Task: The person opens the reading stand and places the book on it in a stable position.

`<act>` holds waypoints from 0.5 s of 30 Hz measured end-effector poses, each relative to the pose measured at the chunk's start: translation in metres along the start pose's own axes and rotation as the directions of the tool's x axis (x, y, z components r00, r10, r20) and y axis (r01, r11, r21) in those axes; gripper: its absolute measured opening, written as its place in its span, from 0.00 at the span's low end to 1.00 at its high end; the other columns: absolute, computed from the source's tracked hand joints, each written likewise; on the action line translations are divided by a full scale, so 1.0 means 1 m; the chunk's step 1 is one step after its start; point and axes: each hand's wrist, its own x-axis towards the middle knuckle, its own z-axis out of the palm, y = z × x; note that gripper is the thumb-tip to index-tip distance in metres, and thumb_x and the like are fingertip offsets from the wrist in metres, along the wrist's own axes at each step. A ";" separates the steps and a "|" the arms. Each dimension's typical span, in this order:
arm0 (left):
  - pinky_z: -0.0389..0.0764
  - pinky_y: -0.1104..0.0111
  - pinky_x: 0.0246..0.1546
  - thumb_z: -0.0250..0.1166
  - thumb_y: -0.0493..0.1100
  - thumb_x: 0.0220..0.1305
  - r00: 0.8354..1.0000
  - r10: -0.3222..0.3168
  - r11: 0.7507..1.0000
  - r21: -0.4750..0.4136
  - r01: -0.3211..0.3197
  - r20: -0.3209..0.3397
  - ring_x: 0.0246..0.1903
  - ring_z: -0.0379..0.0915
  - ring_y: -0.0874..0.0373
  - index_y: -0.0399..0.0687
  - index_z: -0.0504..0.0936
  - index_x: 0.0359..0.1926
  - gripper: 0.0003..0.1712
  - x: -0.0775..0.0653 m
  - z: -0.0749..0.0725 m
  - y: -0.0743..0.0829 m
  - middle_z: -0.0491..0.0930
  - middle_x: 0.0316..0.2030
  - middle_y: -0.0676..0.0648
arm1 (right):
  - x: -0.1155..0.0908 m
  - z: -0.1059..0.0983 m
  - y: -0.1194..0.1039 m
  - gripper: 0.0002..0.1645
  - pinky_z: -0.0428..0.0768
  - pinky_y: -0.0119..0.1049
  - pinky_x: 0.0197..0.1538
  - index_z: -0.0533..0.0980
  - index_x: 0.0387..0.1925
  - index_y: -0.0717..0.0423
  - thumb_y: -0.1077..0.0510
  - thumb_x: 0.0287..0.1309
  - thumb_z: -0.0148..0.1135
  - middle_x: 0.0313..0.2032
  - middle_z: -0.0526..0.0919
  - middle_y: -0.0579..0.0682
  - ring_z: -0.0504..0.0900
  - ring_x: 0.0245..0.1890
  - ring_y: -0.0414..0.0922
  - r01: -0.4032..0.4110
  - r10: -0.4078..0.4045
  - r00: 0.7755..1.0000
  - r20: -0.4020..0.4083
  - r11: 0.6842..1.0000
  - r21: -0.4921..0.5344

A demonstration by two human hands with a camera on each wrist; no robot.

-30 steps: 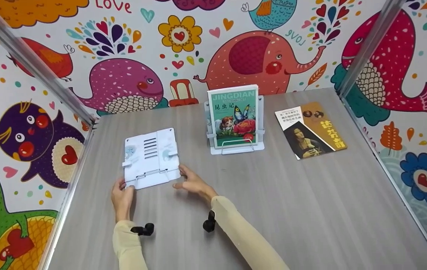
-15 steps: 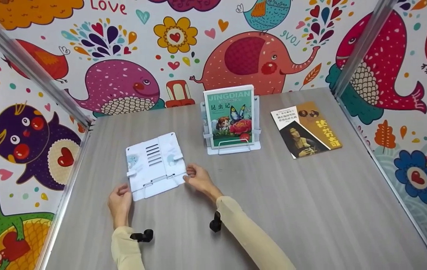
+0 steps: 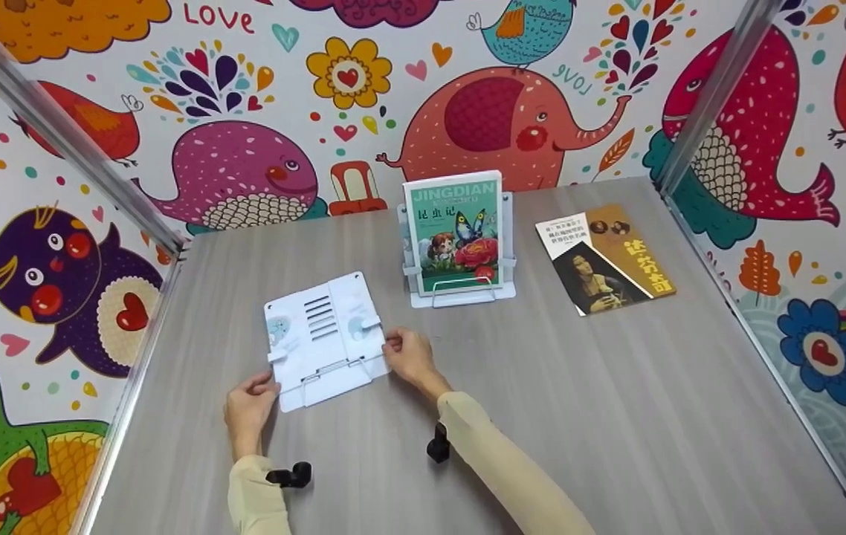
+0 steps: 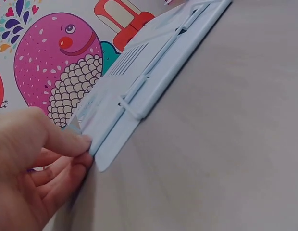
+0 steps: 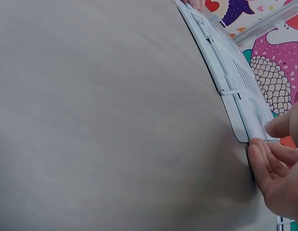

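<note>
A pale blue-white book stand (image 3: 328, 334) lies folded nearly flat on the table, turned slightly, with slots in its panel and a wire page holder along the near edge. My left hand (image 3: 250, 411) pinches its left edge near the front corner; in the left wrist view the thumb (image 4: 80, 143) rests on top and the fingers lie at the side and underneath. At the opposite edge my right hand (image 3: 414, 362) grips the stand close to the front right corner. The right wrist view shows the fingertips (image 5: 255, 149) against that edge, with the thumb above the panel.
Behind and to the right, a second stand (image 3: 506, 291) holds a green book (image 3: 453, 230) upright. A brown and white book (image 3: 605, 260) lies flat further right. Cartoon-printed walls (image 3: 244, 74) enclose the grey table (image 3: 579, 386) at the back and sides.
The folded stand has slid right and toward me, turning slightly, with both hands moving along at its edges. The green book and the flat book have stayed in place.
</note>
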 end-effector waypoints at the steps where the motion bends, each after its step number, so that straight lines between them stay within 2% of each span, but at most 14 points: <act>1: 0.74 0.56 0.49 0.69 0.41 0.61 1.000 0.007 1.000 0.007 -0.007 0.012 0.43 0.78 0.45 0.38 0.86 0.52 0.19 0.000 0.000 0.002 0.87 0.39 0.40 | 0.001 -0.002 -0.001 0.11 0.86 0.39 0.45 0.81 0.46 0.69 0.66 0.64 0.63 0.38 0.86 0.57 0.83 0.39 0.46 0.009 -0.010 1.000 -0.006 1.000 -0.024; 4: 0.71 0.61 0.43 0.69 0.41 0.60 0.998 0.016 1.000 0.010 -0.017 0.057 0.37 0.76 0.52 0.37 0.87 0.48 0.16 0.000 0.000 0.005 0.86 0.33 0.46 | 0.000 -0.006 -0.001 0.08 0.84 0.37 0.42 0.81 0.42 0.67 0.67 0.63 0.63 0.35 0.85 0.55 0.81 0.36 0.44 0.047 -0.049 0.998 -0.025 0.994 -0.104; 7: 0.71 0.66 0.39 0.69 0.40 0.60 0.995 0.014 1.000 0.010 -0.015 0.103 0.33 0.75 0.56 0.36 0.87 0.44 0.14 -0.004 0.000 0.005 0.85 0.31 0.47 | -0.004 -0.008 0.003 0.04 0.83 0.35 0.37 0.81 0.37 0.66 0.68 0.61 0.65 0.31 0.84 0.53 0.80 0.32 0.42 0.071 -0.079 0.996 -0.043 0.984 -0.163; 12: 0.72 0.70 0.37 0.69 0.39 0.59 0.987 0.024 0.999 0.036 -0.030 0.158 0.33 0.74 0.58 0.35 0.87 0.43 0.13 -0.012 0.000 0.003 0.84 0.32 0.47 | -0.012 -0.013 0.009 0.02 0.81 0.32 0.34 0.80 0.32 0.64 0.69 0.57 0.67 0.28 0.83 0.51 0.79 0.29 0.41 0.035 -0.044 0.998 -0.046 0.980 -0.196; 15: 0.73 0.72 0.36 0.71 0.39 0.58 0.984 0.052 0.998 0.010 -0.055 0.168 0.32 0.75 0.60 0.34 0.87 0.42 0.14 -0.010 0.000 0.006 0.85 0.31 0.48 | -0.010 -0.017 0.009 0.03 0.81 0.33 0.32 0.80 0.30 0.62 0.68 0.57 0.68 0.27 0.83 0.51 0.79 0.28 0.41 0.038 -0.052 0.997 -0.060 0.977 -0.212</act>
